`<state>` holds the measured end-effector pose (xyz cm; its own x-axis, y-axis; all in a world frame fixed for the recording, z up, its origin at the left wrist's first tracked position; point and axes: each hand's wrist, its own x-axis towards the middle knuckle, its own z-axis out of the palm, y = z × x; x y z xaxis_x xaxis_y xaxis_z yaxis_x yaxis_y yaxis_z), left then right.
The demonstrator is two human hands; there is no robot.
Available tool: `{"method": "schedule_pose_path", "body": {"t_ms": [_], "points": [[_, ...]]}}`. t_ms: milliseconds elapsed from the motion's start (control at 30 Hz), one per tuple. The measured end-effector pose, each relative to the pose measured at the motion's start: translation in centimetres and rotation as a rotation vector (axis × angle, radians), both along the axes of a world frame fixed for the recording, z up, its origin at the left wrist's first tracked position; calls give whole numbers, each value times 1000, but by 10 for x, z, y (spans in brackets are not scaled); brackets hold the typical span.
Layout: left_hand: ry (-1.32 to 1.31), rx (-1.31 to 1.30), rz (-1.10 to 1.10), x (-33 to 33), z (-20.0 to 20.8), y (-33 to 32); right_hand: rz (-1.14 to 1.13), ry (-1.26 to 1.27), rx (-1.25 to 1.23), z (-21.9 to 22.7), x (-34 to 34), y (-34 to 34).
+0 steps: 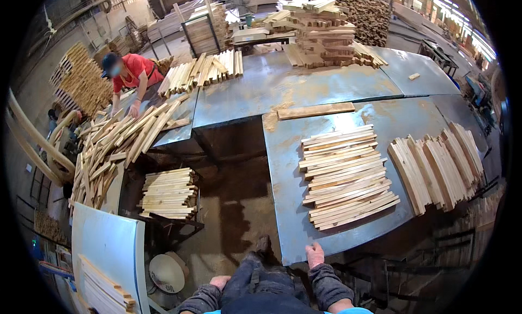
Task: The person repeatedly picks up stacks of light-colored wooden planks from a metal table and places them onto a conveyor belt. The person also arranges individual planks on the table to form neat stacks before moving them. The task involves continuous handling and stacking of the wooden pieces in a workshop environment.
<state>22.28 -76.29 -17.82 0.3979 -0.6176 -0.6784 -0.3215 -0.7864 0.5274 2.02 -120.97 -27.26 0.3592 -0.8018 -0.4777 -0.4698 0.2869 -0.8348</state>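
The person's right hand is at the near edge of the blue-grey table, its fingers curled narrow; whether they grip the edge cannot be told. The left hand lies beside the thigh, its fingers too hidden to tell how they are set. Just beyond the right hand, a row of wooden strips lies flat on the table, pale yellow with some browner pieces, slender, their ends uneven. A dark metal stand holds a layered stack of similar pale sticks.
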Motion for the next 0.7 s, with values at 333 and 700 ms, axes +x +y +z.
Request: {"method": "schedule_pose_path", "body": {"t_ms": [333, 700], "points": [[57, 106, 94, -74, -18, 87, 98, -277, 362, 6, 2, -21], [-68, 128, 369, 48, -13, 77, 774, -240, 204, 93, 181, 70]]}}
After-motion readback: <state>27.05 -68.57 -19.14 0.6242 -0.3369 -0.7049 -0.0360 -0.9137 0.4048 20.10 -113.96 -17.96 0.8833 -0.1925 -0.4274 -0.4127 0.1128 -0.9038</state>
